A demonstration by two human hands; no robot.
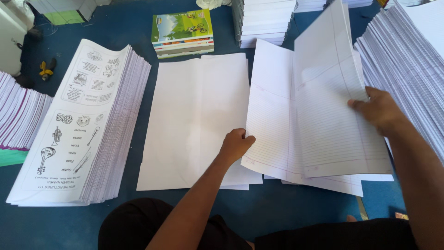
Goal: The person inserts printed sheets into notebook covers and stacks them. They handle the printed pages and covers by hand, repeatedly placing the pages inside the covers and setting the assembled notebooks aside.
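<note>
My left hand (236, 143) grips the left edge of a bundle of ruled white sheets (277, 120), which is folded and partly lifted off the blue surface. My right hand (377, 109) pinches the right edge of the upper ruled leaf (330, 115), which stands raised and bent. Just left of the bundle lies a flat pile of plain white sheets (194, 120), partly under my left wrist.
A thick stack of printed sheets with line drawings (78, 129) lies at the left. Coloured notebooks (182, 32) sit at the back beside tall white paper stacks (266, 21). More ruled stacks (407, 65) rise at the right, another paper pile (18, 113) at far left.
</note>
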